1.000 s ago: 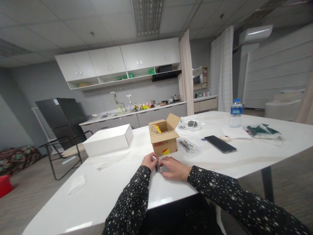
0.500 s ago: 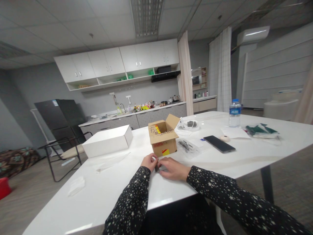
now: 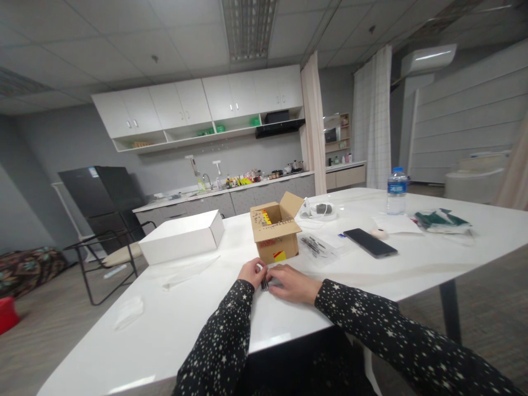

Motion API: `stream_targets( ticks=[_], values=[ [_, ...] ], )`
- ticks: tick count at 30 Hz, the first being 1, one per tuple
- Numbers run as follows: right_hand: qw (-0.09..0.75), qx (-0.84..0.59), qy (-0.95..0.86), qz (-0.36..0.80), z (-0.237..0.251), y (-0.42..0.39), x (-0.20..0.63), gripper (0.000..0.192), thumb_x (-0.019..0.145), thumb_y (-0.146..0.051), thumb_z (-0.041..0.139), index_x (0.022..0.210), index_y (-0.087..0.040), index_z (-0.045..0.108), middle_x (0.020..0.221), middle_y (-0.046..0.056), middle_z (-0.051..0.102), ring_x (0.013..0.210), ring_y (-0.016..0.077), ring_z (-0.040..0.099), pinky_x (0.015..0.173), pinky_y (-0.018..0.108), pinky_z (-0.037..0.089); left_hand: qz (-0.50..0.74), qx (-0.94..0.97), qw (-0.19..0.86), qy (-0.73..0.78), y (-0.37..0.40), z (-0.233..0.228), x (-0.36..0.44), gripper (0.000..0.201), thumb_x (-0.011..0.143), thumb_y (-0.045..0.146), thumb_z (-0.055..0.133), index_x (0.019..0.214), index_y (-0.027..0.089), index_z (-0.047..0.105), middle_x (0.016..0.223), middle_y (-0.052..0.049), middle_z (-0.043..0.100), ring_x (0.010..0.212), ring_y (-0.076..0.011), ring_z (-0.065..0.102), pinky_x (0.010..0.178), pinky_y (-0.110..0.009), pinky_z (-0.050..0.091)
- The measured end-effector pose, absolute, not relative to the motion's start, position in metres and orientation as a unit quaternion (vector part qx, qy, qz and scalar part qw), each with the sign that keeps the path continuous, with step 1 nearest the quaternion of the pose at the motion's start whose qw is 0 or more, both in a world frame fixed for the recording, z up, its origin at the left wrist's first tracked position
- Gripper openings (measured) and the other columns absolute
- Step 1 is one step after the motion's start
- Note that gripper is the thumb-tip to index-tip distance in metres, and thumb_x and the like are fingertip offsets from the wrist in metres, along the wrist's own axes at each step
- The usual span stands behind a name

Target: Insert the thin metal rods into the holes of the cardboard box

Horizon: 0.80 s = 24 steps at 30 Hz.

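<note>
From the head view, we bring both hands together just in front of the one open cardboard box [image 3: 275,235]: our left hand [image 3: 252,271] pinches a small dark bundle [image 3: 264,284], fingers clamped on it, while our right hand [image 3: 293,282] lies flat, steadying it on the table [image 3: 198,313].

A long grey kitchen counter [image 3: 251,190] runs along the grey back wall [image 3: 66,143], its top crowded with small bottles and jars. Above the counter hang white wall cabinets [image 3: 198,104] with open shelves under them. Left of the counter stands a black refrigerator [image 3: 99,192], and in front of that a black metal chair with a pale seat [image 3: 111,253]. Right of the counter hang a beige curtain [image 3: 313,121] and a white checked curtain [image 3: 375,115]. A recessed louvred ceiling light [image 3: 247,27] sits in the white tiled ceiling above the counter. The floor [image 3: 49,324] is grey-brown.
</note>
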State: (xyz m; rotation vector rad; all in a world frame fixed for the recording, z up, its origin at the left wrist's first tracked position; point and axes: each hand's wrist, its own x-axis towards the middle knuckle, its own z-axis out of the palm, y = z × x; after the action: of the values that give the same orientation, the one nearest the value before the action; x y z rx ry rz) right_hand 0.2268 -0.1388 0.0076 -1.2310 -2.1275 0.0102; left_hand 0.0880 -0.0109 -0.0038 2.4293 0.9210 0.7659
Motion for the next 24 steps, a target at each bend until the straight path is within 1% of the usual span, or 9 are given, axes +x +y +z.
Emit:
stream_targets(
  ticks=[7, 14, 19, 24],
  values=[
    [0.334, -0.47, -0.817, 0.003, 0.01, -0.139, 0.227, 0.01, 0.08, -0.018, 0.058, 0.089, -0.016, 0.062, 0.091, 0.007, 0.067, 0.086, 0.0194, 0.061, 0.08, 0.031, 0.046, 0.278, 0.876, 0.214, 0.331, -0.013, -0.001, 0.087, 0.012, 0.074, 0.024, 0.053, 0.074, 0.016, 0.061, 0.042, 0.008, 0.041, 0.042, -0.0076, 0.037, 0.048, -0.019, 0.027],
    [0.363, -0.446, -0.818, -0.012, 0.015, -0.141, 0.227, 0.008, 0.082, -0.015, 0.055, 0.087, -0.016, 0.061, 0.088, 0.006, 0.066, 0.084, 0.0168, 0.061, 0.08, 0.031, 0.046, 0.275, 0.878, 0.214, 0.328, -0.011, -0.004, 0.086, 0.013, 0.075, 0.026, 0.053, 0.073, 0.015, 0.06, 0.043, 0.008, 0.042, 0.042, -0.0072, 0.038, 0.047, -0.018, 0.028],
    [0.395, -0.432, -0.809, -0.061, 0.02, -0.138, 0.23, 0.007, 0.084, -0.017, 0.054, 0.088, -0.018, 0.059, 0.087, 0.006, 0.064, 0.083, 0.0166, 0.06, 0.077, 0.03, 0.047, 0.274, 0.879, 0.215, 0.326, -0.007, -0.005, 0.086, 0.015, 0.075, 0.029, 0.054, 0.074, 0.015, 0.059, 0.043, 0.008, 0.042, 0.042, -0.0075, 0.038, 0.046, -0.019, 0.027],
    [0.428, -0.403, -0.798, -0.134, 0.035, -0.139, 0.231, 0.005, 0.084, -0.016, 0.052, 0.084, -0.018, 0.056, 0.084, 0.005, 0.063, 0.078, 0.0163, 0.058, 0.071, 0.03, 0.047, 0.275, 0.877, 0.215, 0.329, -0.007, -0.004, 0.085, 0.015, 0.074, 0.03, 0.054, 0.073, 0.015, 0.06, 0.045, 0.007, 0.044, 0.044, -0.0077, 0.04, 0.049, -0.019, 0.029]
  ],
)
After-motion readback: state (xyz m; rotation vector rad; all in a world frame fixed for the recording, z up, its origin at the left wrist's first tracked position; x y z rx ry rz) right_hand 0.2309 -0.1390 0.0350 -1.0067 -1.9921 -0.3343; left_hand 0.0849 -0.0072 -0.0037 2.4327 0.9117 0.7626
